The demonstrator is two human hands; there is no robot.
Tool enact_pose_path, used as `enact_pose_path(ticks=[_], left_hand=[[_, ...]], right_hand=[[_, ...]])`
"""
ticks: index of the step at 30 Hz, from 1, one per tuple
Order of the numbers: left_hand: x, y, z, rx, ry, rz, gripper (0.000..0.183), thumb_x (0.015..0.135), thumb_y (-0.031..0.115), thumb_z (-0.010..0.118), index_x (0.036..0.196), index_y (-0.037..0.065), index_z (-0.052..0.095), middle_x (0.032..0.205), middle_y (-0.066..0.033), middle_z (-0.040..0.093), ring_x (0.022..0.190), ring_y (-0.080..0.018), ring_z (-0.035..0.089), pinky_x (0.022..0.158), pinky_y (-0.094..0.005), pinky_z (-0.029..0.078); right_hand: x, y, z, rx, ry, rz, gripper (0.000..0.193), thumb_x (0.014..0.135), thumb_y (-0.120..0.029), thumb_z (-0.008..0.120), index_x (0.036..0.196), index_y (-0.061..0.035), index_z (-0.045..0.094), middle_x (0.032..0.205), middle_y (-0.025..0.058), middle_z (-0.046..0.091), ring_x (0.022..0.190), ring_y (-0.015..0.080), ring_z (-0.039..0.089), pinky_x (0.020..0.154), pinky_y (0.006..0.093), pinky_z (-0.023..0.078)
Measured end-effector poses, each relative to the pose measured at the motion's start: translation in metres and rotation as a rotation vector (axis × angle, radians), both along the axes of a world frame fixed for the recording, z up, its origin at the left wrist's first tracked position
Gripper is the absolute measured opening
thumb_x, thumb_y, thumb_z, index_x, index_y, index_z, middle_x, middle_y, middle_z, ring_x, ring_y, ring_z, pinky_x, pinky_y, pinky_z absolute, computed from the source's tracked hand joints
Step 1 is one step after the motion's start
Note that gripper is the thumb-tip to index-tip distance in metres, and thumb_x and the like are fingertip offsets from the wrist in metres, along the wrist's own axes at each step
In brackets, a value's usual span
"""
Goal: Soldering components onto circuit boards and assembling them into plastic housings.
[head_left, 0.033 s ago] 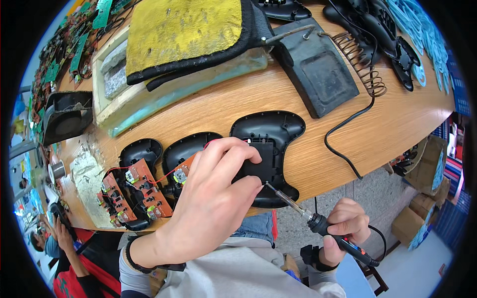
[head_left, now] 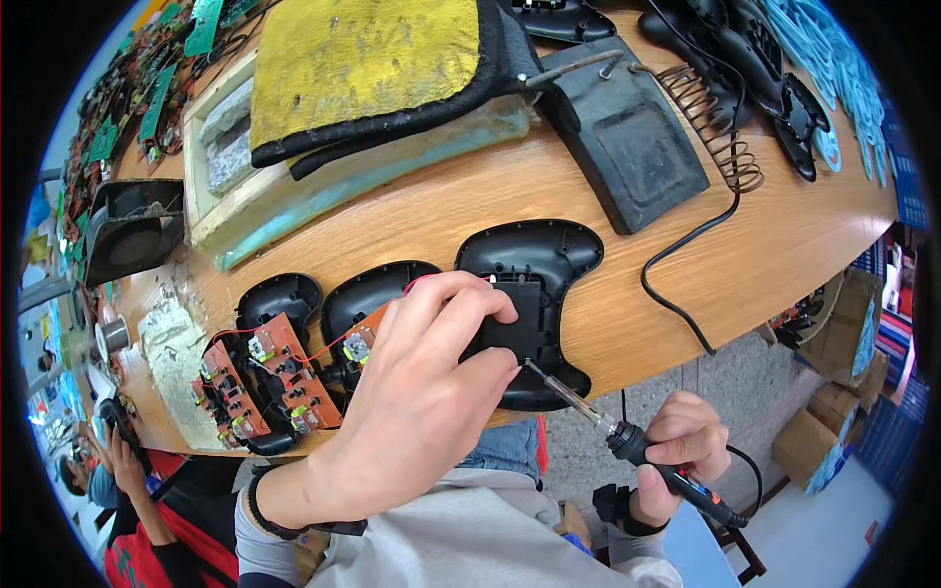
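Note:
My left hand [head_left: 412, 392] reaches over a black game controller shell half [head_left: 573, 245]. Its thumb and fingers close on a flat black rectangular box [head_left: 526, 318] lying in the shell, and the palm hides part of both. In my right hand [head_left: 681, 446] is a soldering iron [head_left: 578, 400], gripped by its dark handle. The iron's tip is at the near edge of the box, close to my left thumb; whether it touches cannot be seen. To the left lie two more shell halves [head_left: 279, 292] with brown circuit boards [head_left: 302, 377] and red wires.
A folded yellow cloth [head_left: 363, 69] covers part of a wooden-framed box [head_left: 206, 230]. Behind the shell stands a dark iron stand [head_left: 637, 137] with a coiled spring holder [head_left: 720, 137]. The iron's black cable [head_left: 676, 260] crosses the table. A solder spool [head_left: 113, 336] sits left; a person in red works beyond.

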State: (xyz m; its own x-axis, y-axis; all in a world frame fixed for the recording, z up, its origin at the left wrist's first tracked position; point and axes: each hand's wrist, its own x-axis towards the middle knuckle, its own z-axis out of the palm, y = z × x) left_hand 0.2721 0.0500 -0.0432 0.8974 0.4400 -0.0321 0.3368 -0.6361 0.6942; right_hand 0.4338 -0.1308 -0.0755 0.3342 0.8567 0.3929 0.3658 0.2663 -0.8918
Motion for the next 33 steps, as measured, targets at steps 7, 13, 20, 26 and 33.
enact_pose_path(ticks=[7, 13, 20, 26, 33], left_hand=[[0.003, 0.001, 0.003, 0.016, 0.034, -0.002, 0.014, 0.061, 0.001, 0.07, 0.073, 0.001, 0.062, 0.099, -0.0081, 0.053, 0.101, -0.0292, 0.049, 0.084, -0.0394, 0.04], [0.007, 0.002, 0.006, 0.051, 0.081, -0.025, 0.013, 0.062, 0.001, 0.07, 0.072, 0.001, 0.062, 0.099, -0.0074, 0.052, 0.102, -0.0282, 0.048, 0.084, -0.0386, 0.04], [0.011, 0.002, 0.009, 0.052, 0.111, -0.029, 0.011, 0.062, 0.001, 0.068, 0.07, 0.001, 0.061, 0.098, -0.0072, 0.051, 0.102, -0.0274, 0.047, 0.084, -0.0378, 0.039], [0.012, 0.003, 0.008, 0.054, 0.124, -0.041, 0.01, 0.062, 0.001, 0.068, 0.069, 0.001, 0.061, 0.098, -0.0071, 0.051, 0.102, -0.0273, 0.046, 0.084, -0.0377, 0.039], [0.011, 0.002, 0.01, 0.058, 0.148, -0.048, 0.009, 0.063, 0.002, 0.068, 0.069, 0.001, 0.061, 0.098, -0.0064, 0.05, 0.102, -0.027, 0.046, 0.084, -0.0379, 0.039]], right_hand=[[0.001, 0.002, 0.002, -0.011, -0.047, -0.014, 0.019, 0.067, -0.013, 0.065, 0.076, -0.0058, 0.049, 0.049, 0.0044, 0.049, 0.034, 0.0146, 0.038, 0.038, 0.0289, 0.024], [0.0, 0.004, 0.008, -0.017, -0.138, 0.025, 0.019, 0.06, -0.011, 0.068, 0.073, -0.007, 0.054, 0.051, 0.0018, 0.049, 0.036, 0.0143, 0.041, 0.039, 0.0275, 0.025], [0.005, 0.006, 0.018, -0.023, -0.369, 0.155, 0.019, 0.058, -0.007, 0.067, 0.067, -0.0095, 0.052, 0.051, -0.0016, 0.043, 0.038, 0.0115, 0.04, 0.039, 0.0245, 0.022], [0.006, 0.005, 0.02, -0.042, -0.457, 0.203, 0.018, 0.061, -0.008, 0.068, 0.066, -0.0102, 0.05, 0.051, -0.0023, 0.041, 0.038, 0.0107, 0.037, 0.04, 0.0237, 0.022], [0.006, 0.003, 0.019, -0.028, -0.449, 0.223, 0.017, 0.061, -0.01, 0.069, 0.068, -0.0095, 0.053, 0.05, -0.0021, 0.041, 0.038, 0.0103, 0.036, 0.039, 0.0236, 0.022]])
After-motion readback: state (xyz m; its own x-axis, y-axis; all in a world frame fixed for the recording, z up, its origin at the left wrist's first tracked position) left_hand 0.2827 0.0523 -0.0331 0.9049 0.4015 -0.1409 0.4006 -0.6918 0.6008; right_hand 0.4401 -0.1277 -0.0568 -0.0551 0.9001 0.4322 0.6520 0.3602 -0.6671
